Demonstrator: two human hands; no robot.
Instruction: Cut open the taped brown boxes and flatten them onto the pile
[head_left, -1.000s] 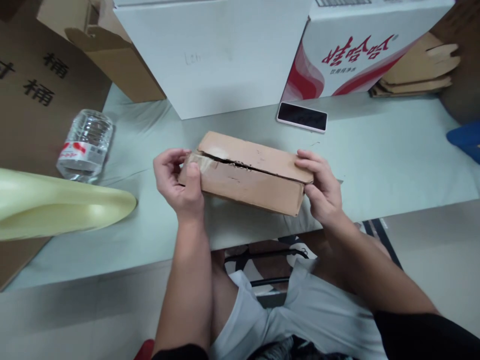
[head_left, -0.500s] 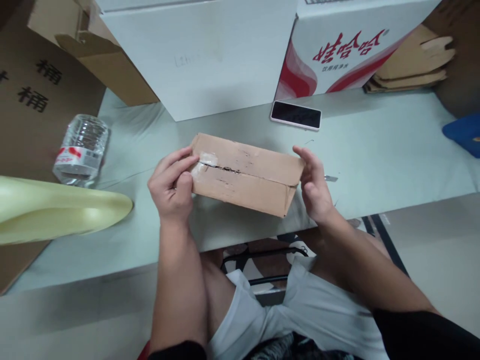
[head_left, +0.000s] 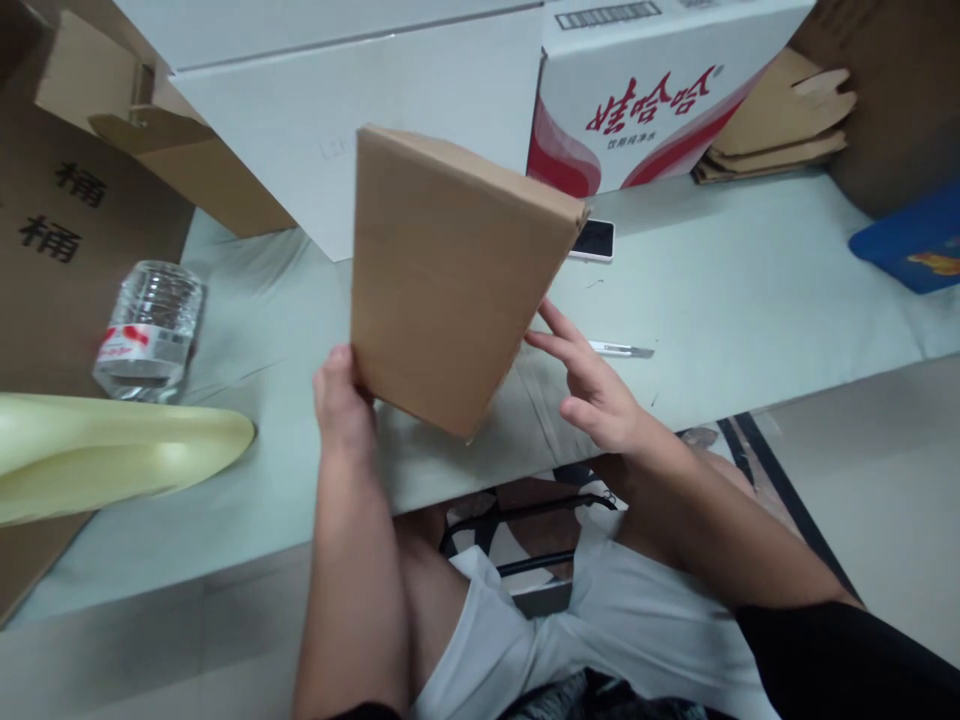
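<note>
A brown cardboard box (head_left: 442, 285) is tilted up above the table, a broad plain face turned toward me. My left hand (head_left: 345, 400) grips its lower left edge, the thumb in front and the other fingers hidden behind. At the box's right edge, my right hand (head_left: 589, 385) has its fingers apart, with the fingertips at or just touching the cardboard. A utility knife (head_left: 622, 349) lies on the table beyond the right hand, its blade pointing right. Partly behind the box's right corner is a phone (head_left: 596, 240).
White cartons (head_left: 645, 110) stand along the back. A clear plastic bottle (head_left: 150, 330) and a pale yellow curved object (head_left: 127, 450) are at left. Folded cardboard (head_left: 780, 125) and a blue item (head_left: 907, 240) sit at right on the cloth-covered table (head_left: 750, 290).
The box has been turned up from its taped, seamed side to a plain broad face. My right hand has shifted slightly left and down, uncovering more of the knife. The view has moved a little.
</note>
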